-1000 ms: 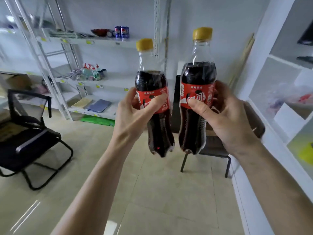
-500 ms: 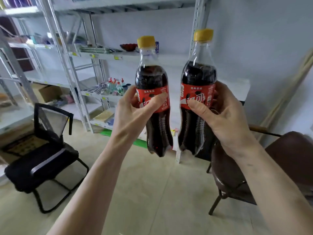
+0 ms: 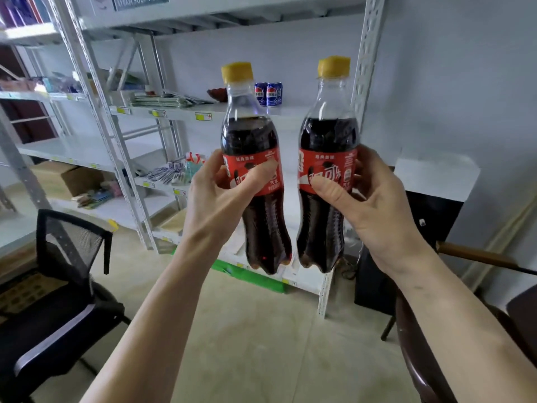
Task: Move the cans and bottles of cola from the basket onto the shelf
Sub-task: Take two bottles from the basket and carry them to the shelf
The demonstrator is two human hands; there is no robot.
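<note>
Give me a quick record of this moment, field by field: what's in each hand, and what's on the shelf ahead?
left hand: grips left bottle at its red label, upright
right hand: grips right bottle at its red label, upright
bottles: dark cola, yellow caps, side by side, apart
shelf: ahead, behind the bottles
cans: two blue ones standing on that shelf
bowl: dark red, left of the cans
basket: not in view
chair: black, lower left
</note>
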